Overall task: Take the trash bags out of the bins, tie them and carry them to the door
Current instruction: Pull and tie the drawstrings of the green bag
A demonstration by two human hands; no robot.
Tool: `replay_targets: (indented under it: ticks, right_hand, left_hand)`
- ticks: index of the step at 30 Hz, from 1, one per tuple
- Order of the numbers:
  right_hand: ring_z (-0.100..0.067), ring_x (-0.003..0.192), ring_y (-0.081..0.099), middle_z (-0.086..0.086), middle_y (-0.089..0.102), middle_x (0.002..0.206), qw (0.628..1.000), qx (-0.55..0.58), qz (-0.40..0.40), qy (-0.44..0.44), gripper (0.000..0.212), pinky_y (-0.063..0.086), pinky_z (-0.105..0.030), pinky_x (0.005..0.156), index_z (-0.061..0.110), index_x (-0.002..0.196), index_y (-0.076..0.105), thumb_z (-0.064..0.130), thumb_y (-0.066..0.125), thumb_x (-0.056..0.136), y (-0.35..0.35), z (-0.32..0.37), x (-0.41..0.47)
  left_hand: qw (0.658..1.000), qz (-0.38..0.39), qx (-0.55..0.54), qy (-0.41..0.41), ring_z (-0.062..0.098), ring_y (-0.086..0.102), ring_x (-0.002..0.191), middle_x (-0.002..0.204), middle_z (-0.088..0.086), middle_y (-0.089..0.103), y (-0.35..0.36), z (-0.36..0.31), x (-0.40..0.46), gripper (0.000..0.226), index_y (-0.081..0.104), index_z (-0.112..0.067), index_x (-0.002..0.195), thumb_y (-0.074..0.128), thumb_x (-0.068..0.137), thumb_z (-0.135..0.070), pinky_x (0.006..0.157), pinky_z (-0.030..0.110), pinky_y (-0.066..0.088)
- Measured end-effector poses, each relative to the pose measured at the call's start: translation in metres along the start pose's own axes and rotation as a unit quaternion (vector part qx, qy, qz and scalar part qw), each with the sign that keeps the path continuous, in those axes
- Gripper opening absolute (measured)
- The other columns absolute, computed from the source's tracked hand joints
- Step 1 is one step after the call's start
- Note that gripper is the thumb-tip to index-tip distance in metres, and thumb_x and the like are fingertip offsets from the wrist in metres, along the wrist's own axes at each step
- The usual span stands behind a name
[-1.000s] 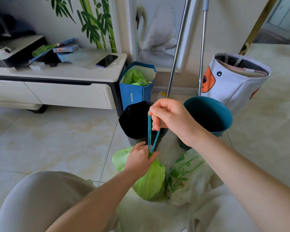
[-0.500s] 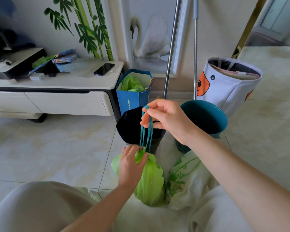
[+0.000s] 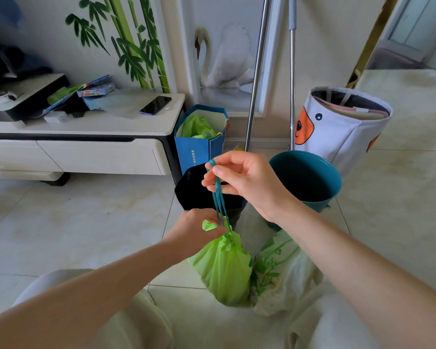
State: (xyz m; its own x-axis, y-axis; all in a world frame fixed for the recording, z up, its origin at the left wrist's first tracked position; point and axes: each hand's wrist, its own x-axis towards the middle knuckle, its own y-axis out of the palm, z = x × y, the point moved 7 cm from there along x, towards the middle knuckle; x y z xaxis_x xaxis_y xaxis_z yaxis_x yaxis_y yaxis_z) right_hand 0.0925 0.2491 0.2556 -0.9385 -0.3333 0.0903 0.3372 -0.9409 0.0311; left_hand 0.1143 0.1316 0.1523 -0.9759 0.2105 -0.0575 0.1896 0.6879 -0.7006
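Note:
A filled green trash bag (image 3: pixel 223 270) rests on the floor tiles in front of me, its neck gathered tight. My left hand (image 3: pixel 194 230) pinches the bunched neck of the bag. My right hand (image 3: pixel 239 177) is above it, holding the loops of the teal drawstring (image 3: pixel 219 197) stretched upward. Behind the hands stand a bin lined with a black bag (image 3: pixel 204 190) and an unlined teal bin (image 3: pixel 310 180). A white bag with green print (image 3: pixel 280 270) lies next to the green bag on the right.
A blue paper bag (image 3: pixel 199 149) with green plastic inside stands by a low white cabinet (image 3: pixel 86 149) carrying a phone and clutter. Two metal poles (image 3: pixel 256 79) lean on the wall. A white fabric basket (image 3: pixel 342 127) stands at the right. A doorway opens at the far right.
My left hand has slid along the bag's neck, cinching it tighter, while my right hand keeps the drawstring pulled up. The view has shifted slightly.

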Motion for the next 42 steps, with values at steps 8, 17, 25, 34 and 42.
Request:
replay_targets:
  ticks: [8, 17, 25, 34, 42]
  right_hand:
    - [-0.03, 0.084, 0.072, -0.021, 0.071, 0.087, 0.998, 0.012, -0.063, -0.009, 0.015, 0.059, -0.039, 0.08, -0.005, 0.099, 0.067, 0.001, 0.055, 0.092, -0.014, -0.001, 0.008]
    - [-0.019, 0.08, 0.07, -0.005, 0.073, 0.081, 0.963, -0.173, -0.207, 0.005, 0.014, 0.06, -0.04, 0.077, 0.012, 0.084, 0.072, 0.017, 0.059, 0.086, -0.071, -0.015, 0.013]
    - [-0.014, 0.054, 0.067, 0.006, 0.062, 0.06, 0.959, -0.247, -0.076, -0.117, 0.012, 0.058, -0.042, 0.061, 0.006, 0.082, 0.066, 0.01, 0.058, 0.089, -0.016, 0.01, -0.002]
    - [-0.015, 0.07, 0.073, -0.011, 0.07, 0.073, 0.975, -0.193, -0.058, -0.094, 0.014, 0.06, -0.031, 0.066, 0.002, 0.095, 0.064, 0.01, 0.053, 0.094, -0.01, -0.008, 0.009]
    - [-0.011, 0.079, 0.064, 0.002, 0.071, 0.092, 0.862, -0.469, 0.149, 0.121, 0.066, 0.053, -0.036, 0.075, 0.021, 0.144, 0.024, 0.053, 0.045, 0.09, 0.002, -0.095, 0.002]
  left_hand:
    - [0.997, 0.016, -0.062, -0.051, 0.005, 0.05, 0.056, 0.067, -0.002, 0.069, -0.001, 0.015, 0.014, 0.017, 0.076, -0.02, 0.07, 0.069, 0.084, -0.028, 0.053, 0.018, 0.038]
    - [0.975, -0.02, -0.175, -0.132, 0.014, 0.062, 0.068, 0.069, 0.007, 0.073, -0.004, 0.047, 0.016, 0.028, 0.073, -0.01, 0.062, 0.061, 0.088, -0.012, 0.077, 0.037, 0.052]
    - [0.988, 0.121, -0.014, -0.09, 0.007, 0.065, 0.079, 0.074, -0.016, 0.071, 0.021, 0.034, 0.019, 0.028, 0.069, -0.014, 0.063, 0.05, 0.083, -0.009, 0.079, 0.036, 0.053]
    - [0.984, 0.168, 0.014, -0.057, 0.024, 0.066, 0.078, 0.076, 0.003, 0.071, 0.028, 0.016, 0.013, 0.024, 0.072, -0.021, 0.075, 0.059, 0.088, -0.036, 0.077, 0.039, 0.053]
    - [0.983, 0.163, -0.017, -0.079, 0.021, 0.048, 0.063, 0.066, 0.003, 0.064, 0.019, 0.025, 0.014, 0.036, 0.069, -0.017, 0.064, 0.054, 0.093, -0.033, 0.061, 0.036, 0.041]
